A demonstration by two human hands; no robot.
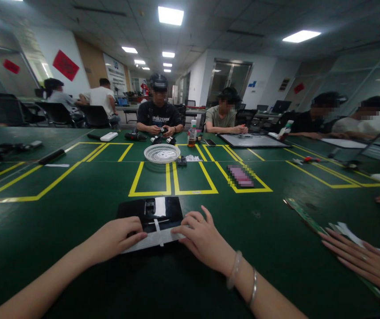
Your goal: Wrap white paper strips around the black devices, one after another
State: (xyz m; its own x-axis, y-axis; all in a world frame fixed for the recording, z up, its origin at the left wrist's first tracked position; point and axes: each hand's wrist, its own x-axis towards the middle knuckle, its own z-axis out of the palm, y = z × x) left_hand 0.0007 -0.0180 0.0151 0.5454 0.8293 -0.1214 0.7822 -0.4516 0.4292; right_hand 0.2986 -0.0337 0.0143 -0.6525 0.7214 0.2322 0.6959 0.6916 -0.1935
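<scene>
A flat black case (132, 208) lies on the green table in front of me, with a white label (160, 206) and a small dark recess on its top. Along its near edge runs a white strip (157, 239), crossed in the middle by a narrow white tab. My left hand (118, 235) is closed at the strip's left end, thumb along it and fingers curled over the case. My right hand (206, 239) rests at the strip's other end, an index fingertip touching it and the remaining fingers spread.
Ahead stands a white round basket (162, 153) beside a small dark block (181, 161). A pink phone-like object (240, 176) lies within yellow tape lines. Another person's hand (359, 254) rests at right near a long green circuit board (304, 215). Co-workers sit across the table.
</scene>
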